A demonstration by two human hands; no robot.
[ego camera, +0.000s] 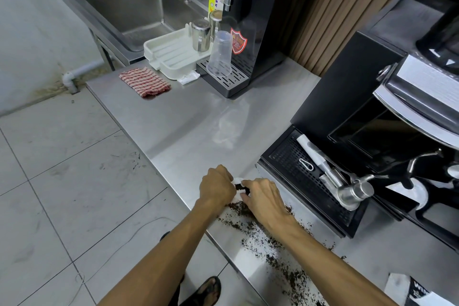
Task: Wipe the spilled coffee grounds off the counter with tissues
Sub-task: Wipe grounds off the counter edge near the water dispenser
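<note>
Head view: the coffee grounds lie in a dark trail on the bench. The trail runs from the lower right of the frame up to your wrists, close to the front edge. Just above it, in the lower middle, your left hand and right hand meet on the white tissue. The fingers of both hands are curled round it. A dark lump of grounds sits in the fold between them, so it looks like you are gathering up a scoop.

Fold the tissue shut over the lump first, so nothing drops out. Then pull the next lot away from the edge, or it may fall to the floor. Press softly, because dry grounds scatter.

Past your hands the bench is shiny. A checked cloth lies far off, up and to the left.
</note>
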